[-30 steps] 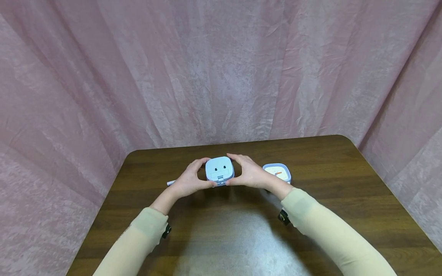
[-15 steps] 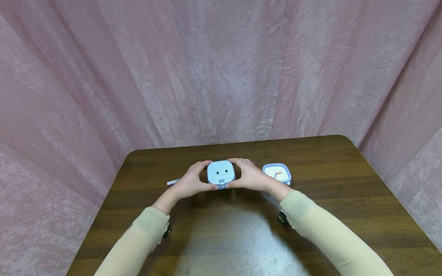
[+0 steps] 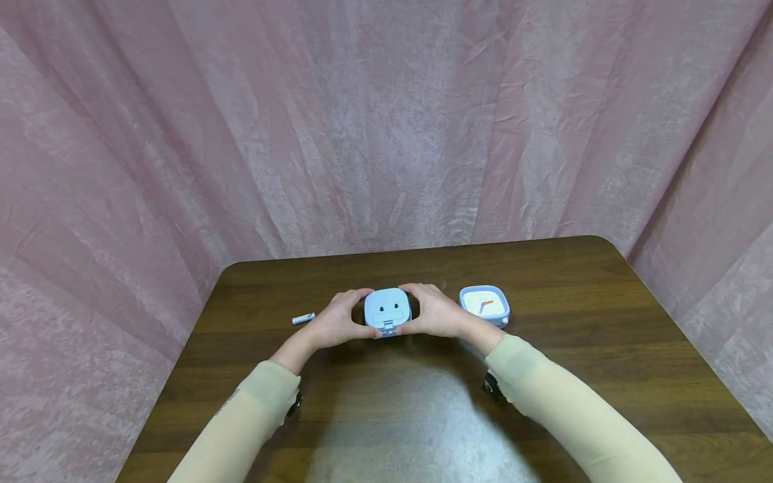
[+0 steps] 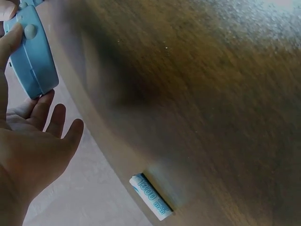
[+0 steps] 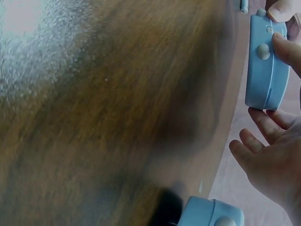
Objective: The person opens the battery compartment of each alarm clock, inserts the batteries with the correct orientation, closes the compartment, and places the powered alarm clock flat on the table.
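A left hand grips a rounded blue device, thumb pressed beside a pale round knob on its side and a finger touching its lower end, while two more fingers extend free just below it. Another fingertip shows at the device's upper end. A white battery printed "1300 mAh" in blue lies below and to the right of the device, well apart, on a wooden tabletop. Pale cloth spreads beneath the device, past the table's edge; blurred shadow darkens the wood to its right.
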### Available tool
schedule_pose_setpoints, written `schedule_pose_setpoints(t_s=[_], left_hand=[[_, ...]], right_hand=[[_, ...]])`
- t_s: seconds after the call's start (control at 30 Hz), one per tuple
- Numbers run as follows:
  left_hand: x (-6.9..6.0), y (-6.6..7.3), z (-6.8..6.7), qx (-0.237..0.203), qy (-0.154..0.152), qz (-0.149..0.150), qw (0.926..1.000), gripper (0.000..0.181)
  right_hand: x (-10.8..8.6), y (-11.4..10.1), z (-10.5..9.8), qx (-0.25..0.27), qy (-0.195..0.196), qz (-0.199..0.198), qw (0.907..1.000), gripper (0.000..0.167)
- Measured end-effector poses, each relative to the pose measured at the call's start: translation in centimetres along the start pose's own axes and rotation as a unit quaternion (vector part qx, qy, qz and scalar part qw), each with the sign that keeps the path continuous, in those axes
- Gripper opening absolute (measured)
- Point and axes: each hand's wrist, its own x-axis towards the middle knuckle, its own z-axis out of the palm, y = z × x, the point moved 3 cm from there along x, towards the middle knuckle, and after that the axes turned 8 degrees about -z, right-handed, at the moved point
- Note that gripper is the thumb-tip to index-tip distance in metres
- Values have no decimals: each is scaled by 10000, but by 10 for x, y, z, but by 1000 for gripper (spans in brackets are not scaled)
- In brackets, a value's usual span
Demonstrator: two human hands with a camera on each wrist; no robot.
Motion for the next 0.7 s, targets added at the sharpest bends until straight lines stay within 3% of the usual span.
schedule_pose_setpoints(t_s=[0.7], left_hand=[[4,-4,10,357,-140,-125,9992,98]], right_hand=[[-1,7,9,-295,-245,192,9991,95]])
